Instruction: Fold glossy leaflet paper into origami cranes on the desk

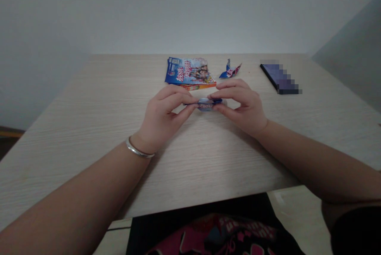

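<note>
A small blue printed folded paper point(206, 105) is held just above the table between my two hands. My left hand point(166, 112) pinches its left end between thumb and fingers. At the right end, the thumb and fingers of my right hand point(242, 102) close on the same piece. My fingertips cover parts of the paper, so its full shape is hidden. Just beyond the hands lies a stack of printed leaflets point(189, 70), blue on top with an orange edge below. To its right stands a folded paper crane point(230, 71) in similar blue and red print.
A dark phone point(279, 78), partly pixelated, lies on the right side of the pale wood table point(89, 100). The table meets a plain wall point(190, 8) at the back. Dark clothing point(208, 231) with pink print shows below the near edge.
</note>
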A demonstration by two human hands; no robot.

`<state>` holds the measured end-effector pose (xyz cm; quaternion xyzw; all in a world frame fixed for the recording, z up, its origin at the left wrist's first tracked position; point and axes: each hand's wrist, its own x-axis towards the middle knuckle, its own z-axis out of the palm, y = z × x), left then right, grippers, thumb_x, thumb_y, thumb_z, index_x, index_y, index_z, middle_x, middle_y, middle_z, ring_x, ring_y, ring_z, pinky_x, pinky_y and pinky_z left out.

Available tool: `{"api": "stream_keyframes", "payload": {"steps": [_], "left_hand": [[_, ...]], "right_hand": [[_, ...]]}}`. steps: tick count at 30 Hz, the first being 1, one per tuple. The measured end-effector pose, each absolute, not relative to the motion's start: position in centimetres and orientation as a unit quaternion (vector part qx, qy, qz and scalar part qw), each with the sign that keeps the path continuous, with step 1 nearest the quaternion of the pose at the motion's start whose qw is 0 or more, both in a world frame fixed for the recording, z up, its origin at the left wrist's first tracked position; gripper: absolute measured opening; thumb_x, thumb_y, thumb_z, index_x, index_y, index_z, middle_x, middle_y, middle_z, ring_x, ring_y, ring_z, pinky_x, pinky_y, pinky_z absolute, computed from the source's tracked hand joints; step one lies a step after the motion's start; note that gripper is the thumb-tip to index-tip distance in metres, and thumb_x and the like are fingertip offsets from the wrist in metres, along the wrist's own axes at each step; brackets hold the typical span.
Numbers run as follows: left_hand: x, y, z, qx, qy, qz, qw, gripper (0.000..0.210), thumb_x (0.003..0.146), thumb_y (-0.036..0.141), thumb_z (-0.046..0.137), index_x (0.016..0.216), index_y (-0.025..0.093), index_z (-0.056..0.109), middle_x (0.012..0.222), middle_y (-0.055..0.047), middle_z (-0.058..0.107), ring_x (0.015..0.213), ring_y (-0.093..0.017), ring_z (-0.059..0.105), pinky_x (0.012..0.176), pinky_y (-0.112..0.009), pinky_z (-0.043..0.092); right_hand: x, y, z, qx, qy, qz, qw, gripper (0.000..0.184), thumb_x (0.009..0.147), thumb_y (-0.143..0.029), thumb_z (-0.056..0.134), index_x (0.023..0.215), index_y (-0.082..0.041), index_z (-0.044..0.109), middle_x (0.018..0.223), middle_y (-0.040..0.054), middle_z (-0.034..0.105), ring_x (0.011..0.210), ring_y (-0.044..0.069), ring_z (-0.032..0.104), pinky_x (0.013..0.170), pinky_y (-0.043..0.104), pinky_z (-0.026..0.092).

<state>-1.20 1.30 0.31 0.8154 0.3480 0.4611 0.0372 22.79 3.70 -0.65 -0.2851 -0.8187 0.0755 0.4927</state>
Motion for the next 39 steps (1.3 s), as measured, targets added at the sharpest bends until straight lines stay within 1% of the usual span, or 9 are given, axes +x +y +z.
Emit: {"api": "stream_keyframes", "payload": {"steps": [5, 10, 15, 19, 23, 28, 32, 35, 39], "left_hand": [[-1.1, 1.1, 0.4, 0.819, 0.359, 0.445, 0.043, 0.007, 0.093, 0.024, 0.064, 0.088, 0.023, 0.07, 0.09, -0.002, 0.072, 0.087, -0.018, 0.067, 0.083, -0.035, 0.056], [-1.2, 0.8, 0.4, 0.819, 0.369, 0.438, 0.046, 0.007, 0.093, 0.029, 0.066, 0.09, 0.025, 0.071, 0.094, -0.003, 0.072, 0.086, -0.018, 0.066, 0.079, -0.036, 0.057], [-1.4, 0.8, 0.1, 0.815, 0.357, 0.454, 0.038, 0.007, 0.092, 0.026, 0.067, 0.086, 0.026, 0.071, 0.089, -0.003, 0.071, 0.082, -0.018, 0.066, 0.074, -0.036, 0.057], [-1.5, 0.7, 0.1, 0.819, 0.342, 0.459, 0.041, 0.006, 0.092, 0.025, 0.068, 0.086, 0.025, 0.07, 0.089, -0.002, 0.072, 0.083, -0.017, 0.067, 0.075, -0.035, 0.058], [-1.5, 0.8, 0.0, 0.818, 0.343, 0.46, 0.045, 0.006, 0.091, 0.025, 0.068, 0.086, 0.025, 0.07, 0.09, -0.003, 0.072, 0.084, -0.017, 0.068, 0.076, -0.036, 0.058], [-1.6, 0.9, 0.0, 0.82, 0.337, 0.46, 0.052, 0.006, 0.092, 0.024, 0.069, 0.086, 0.025, 0.071, 0.089, -0.003, 0.072, 0.084, -0.017, 0.068, 0.076, -0.035, 0.059], [-1.7, 1.3, -0.2, 0.824, 0.311, 0.471, 0.04, 0.003, 0.091, 0.023, 0.07, 0.088, 0.023, 0.072, 0.089, -0.002, 0.072, 0.084, -0.017, 0.069, 0.075, -0.034, 0.059], [-1.8, 1.6, -0.5, 0.829, 0.292, 0.476, 0.024, 0.001, 0.091, 0.022, 0.071, 0.091, 0.023, 0.071, 0.089, -0.002, 0.073, 0.084, -0.017, 0.069, 0.074, -0.033, 0.058], [-1.9, 1.8, -0.6, 0.832, 0.3, 0.467, 0.01, 0.002, 0.092, 0.025, 0.07, 0.091, 0.024, 0.071, 0.088, -0.002, 0.073, 0.082, -0.017, 0.068, 0.072, -0.032, 0.058]], "right_hand": [[22.6, 3.4, -0.9, -0.311, -0.801, 0.106, 0.501, 0.013, 0.087, -0.033, 0.076, 0.099, -0.032, 0.08, 0.104, 0.0027, 0.077, 0.107, 0.023, 0.069, 0.101, 0.045, 0.054], [22.2, 3.1, -0.6, -0.299, -0.807, 0.134, 0.492, 0.012, 0.086, -0.033, 0.078, 0.098, -0.032, 0.08, 0.102, 0.0022, 0.078, 0.109, 0.023, 0.069, 0.103, 0.045, 0.053], [21.7, 2.4, -0.4, -0.28, -0.799, 0.177, 0.503, 0.012, 0.088, -0.03, 0.076, 0.1, -0.031, 0.077, 0.103, 0.0022, 0.078, 0.111, 0.023, 0.069, 0.101, 0.045, 0.055], [21.6, 2.4, -0.4, -0.282, -0.791, 0.191, 0.508, 0.003, 0.088, -0.033, 0.075, 0.09, -0.031, 0.076, 0.098, 0.0016, 0.079, 0.111, 0.024, 0.069, 0.103, 0.048, 0.054], [21.7, 2.7, -0.5, -0.287, -0.791, 0.188, 0.506, 0.006, 0.086, -0.036, 0.076, 0.083, -0.032, 0.076, 0.094, 0.0007, 0.079, 0.108, 0.024, 0.069, 0.103, 0.049, 0.054], [21.7, 2.9, -0.5, -0.259, -0.793, 0.181, 0.521, 0.003, 0.085, -0.031, 0.078, 0.083, -0.032, 0.077, 0.091, -0.0015, 0.081, 0.102, 0.023, 0.071, 0.1, 0.047, 0.055], [21.8, 3.2, -0.9, -0.257, -0.786, 0.18, 0.532, 0.002, 0.085, -0.034, 0.079, 0.084, -0.032, 0.078, 0.091, -0.0015, 0.081, 0.101, 0.022, 0.071, 0.097, 0.046, 0.056], [21.9, 3.5, -1.2, -0.232, -0.783, 0.181, 0.549, 0.004, 0.084, -0.031, 0.08, 0.087, -0.032, 0.078, 0.092, -0.0018, 0.081, 0.099, 0.021, 0.072, 0.095, 0.044, 0.057], [21.9, 3.6, -1.2, -0.23, -0.786, 0.181, 0.544, 0.003, 0.085, -0.03, 0.08, 0.088, -0.031, 0.077, 0.092, -0.0013, 0.08, 0.099, 0.02, 0.072, 0.096, 0.043, 0.057]]}}
